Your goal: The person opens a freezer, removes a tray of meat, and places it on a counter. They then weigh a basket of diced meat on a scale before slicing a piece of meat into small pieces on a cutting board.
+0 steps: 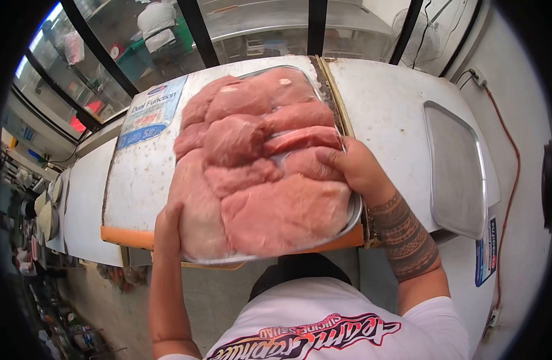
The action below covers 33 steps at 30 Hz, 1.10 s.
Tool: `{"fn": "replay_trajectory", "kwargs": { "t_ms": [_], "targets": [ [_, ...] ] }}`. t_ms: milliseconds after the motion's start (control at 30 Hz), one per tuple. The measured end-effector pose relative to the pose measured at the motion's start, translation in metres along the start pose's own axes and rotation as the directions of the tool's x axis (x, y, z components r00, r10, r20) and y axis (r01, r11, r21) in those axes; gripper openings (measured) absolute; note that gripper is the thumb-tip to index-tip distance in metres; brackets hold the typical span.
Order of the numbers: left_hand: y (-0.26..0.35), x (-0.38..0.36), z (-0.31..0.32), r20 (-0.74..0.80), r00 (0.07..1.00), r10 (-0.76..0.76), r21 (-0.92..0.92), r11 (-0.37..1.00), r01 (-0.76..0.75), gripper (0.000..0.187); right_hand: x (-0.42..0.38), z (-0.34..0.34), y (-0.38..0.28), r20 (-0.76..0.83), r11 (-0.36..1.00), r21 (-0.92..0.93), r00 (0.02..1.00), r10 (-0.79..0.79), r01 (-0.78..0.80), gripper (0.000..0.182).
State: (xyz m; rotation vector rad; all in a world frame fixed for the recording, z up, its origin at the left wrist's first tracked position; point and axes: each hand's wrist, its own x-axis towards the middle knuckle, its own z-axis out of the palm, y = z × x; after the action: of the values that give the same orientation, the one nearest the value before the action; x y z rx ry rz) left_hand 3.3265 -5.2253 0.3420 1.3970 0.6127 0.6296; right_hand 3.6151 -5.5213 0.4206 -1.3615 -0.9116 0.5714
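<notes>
A metal tray heaped with pieces of raw pink meat is held up in front of my body, over the near edge of the white freezer top. My left hand grips the tray's left side near the front corner, its fingers mostly hidden by tray and meat. At the right side, my right hand holds the rim, with the thumb over the edge against the meat and the other fingers out of sight underneath.
An empty metal tray lies on the white surface at the right. A "Dual Function" label is on the left top. Behind the glass, a person is at work. A cable runs down the right wall.
</notes>
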Motion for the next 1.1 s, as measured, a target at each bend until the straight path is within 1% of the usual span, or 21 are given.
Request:
{"fn": "replay_trajectory", "kwargs": {
  "t_ms": [33,133,200,233,300,400,467,500,567,600,633,667,733,800,833,867,900,1000,1033,1067,1100],
  "targets": [
    [-0.012,-0.016,-0.005,-0.027,0.999,0.038,-0.002,0.999,-0.038,0.059,-0.004,0.005,-0.006,0.004,0.999,0.046,1.0,0.022,-0.022,0.047],
    [-0.054,-0.068,-0.027,-0.062,0.991,0.118,-0.157,0.979,-0.126,0.066,-0.016,0.015,0.0,-0.03,0.974,-0.217,0.997,-0.075,0.067,0.065],
    [-0.065,-0.101,-0.036,-0.084,0.98,0.183,-0.282,0.939,-0.199,0.073,-0.025,0.031,-0.002,0.054,0.957,-0.281,0.996,-0.067,0.079,0.079],
    [-0.058,-0.11,-0.045,-0.061,0.99,0.128,-0.4,0.906,-0.141,0.074,-0.03,0.045,-0.005,0.095,0.946,-0.312,0.994,-0.061,0.088,0.086],
    [-0.039,-0.139,-0.068,-0.022,0.999,0.033,-0.621,0.783,-0.039,0.076,-0.039,0.091,-0.011,0.168,0.95,-0.29,0.984,-0.066,0.113,0.091],
    [-0.051,-0.174,-0.108,-0.26,0.963,0.066,-0.587,0.781,-0.212,0.073,-0.04,0.159,-0.011,0.265,0.948,-0.271,0.96,-0.092,0.166,0.091],
    [-0.066,-0.218,-0.176,-0.319,0.935,0.157,-0.571,0.755,-0.322,0.068,-0.054,0.25,-0.005,0.32,0.935,-0.288,0.941,-0.109,0.206,0.089],
    [-0.081,-0.251,-0.233,-0.354,0.913,0.203,-0.557,0.738,-0.38,0.066,-0.068,0.314,0.005,0.345,0.924,-0.307,0.931,-0.115,0.228,0.087],
    [-0.153,-0.322,-0.362,-0.466,0.871,0.156,-0.522,0.746,-0.413,0.062,-0.106,0.447,0.054,0.407,0.915,-0.307,0.905,-0.123,0.262,0.084],
    [-0.197,-0.357,-0.425,-0.534,0.835,0.13,-0.496,0.751,-0.434,0.061,-0.12,0.511,0.092,0.443,0.918,-0.288,0.888,-0.124,0.272,0.081],
    [-0.219,-0.376,-0.478,-0.611,0.781,0.131,-0.437,0.766,-0.471,0.056,-0.12,0.577,0.127,0.478,0.922,-0.269,0.869,-0.125,0.28,0.078],
    [-0.233,-0.389,-0.54,-0.65,0.753,0.1,-0.401,0.797,-0.452,0.054,-0.112,0.65,0.155,0.497,0.952,-0.204,0.862,-0.099,0.227,0.078],
    [-0.232,-0.388,-0.664,-0.724,0.689,0.036,-0.339,0.851,-0.401,0.051,-0.061,0.795,0.184,0.539,0.991,-0.088,0.841,-0.038,0.1,0.077],
    [-0.21,-0.392,-0.756,-0.782,0.62,-0.06,-0.35,0.866,-0.357,0.048,-0.024,0.911,0.164,0.649,0.997,0.061,0.761,-0.005,-0.046,0.074],
    [-0.192,-0.415,-0.777,-0.807,0.58,-0.108,-0.359,0.87,-0.338,0.046,-0.025,0.946,0.157,0.696,0.989,0.077,0.717,0.039,-0.128,0.072],
    [-0.174,-0.437,-0.793,-0.812,0.573,-0.112,-0.354,0.875,-0.331,0.045,-0.044,0.965,0.138,0.665,0.996,0.01,0.745,0.056,-0.084,0.072],
    [-0.156,-0.479,-0.8,-0.817,0.565,-0.117,-0.349,0.879,-0.324,0.044,-0.077,0.979,0.122,0.663,0.997,0.023,0.748,0.038,-0.072,0.072],
    [-0.127,-0.637,-0.844,-0.829,0.545,-0.13,-0.359,0.869,-0.339,0.047,-0.208,1.053,0.067,0.674,1.0,0.013,0.738,0.011,-0.026,0.072],
    [-0.125,-0.646,-0.864,-0.833,0.538,-0.132,-0.357,0.871,-0.339,0.048,-0.21,1.077,0.06,0.681,1.0,0.002,0.732,0.006,-0.009,0.073],
    [-0.121,-0.618,-0.875,-0.847,0.511,-0.145,-0.346,0.881,-0.322,0.049,-0.169,1.094,0.067,0.714,0.999,0.013,0.7,0.017,-0.037,0.072],
    [-0.118,-0.563,-0.882,-0.866,0.472,-0.162,-0.344,0.878,-0.331,0.05,-0.106,1.105,0.082,0.745,0.998,0.022,0.667,0.027,-0.065,0.072]
  ]
}}
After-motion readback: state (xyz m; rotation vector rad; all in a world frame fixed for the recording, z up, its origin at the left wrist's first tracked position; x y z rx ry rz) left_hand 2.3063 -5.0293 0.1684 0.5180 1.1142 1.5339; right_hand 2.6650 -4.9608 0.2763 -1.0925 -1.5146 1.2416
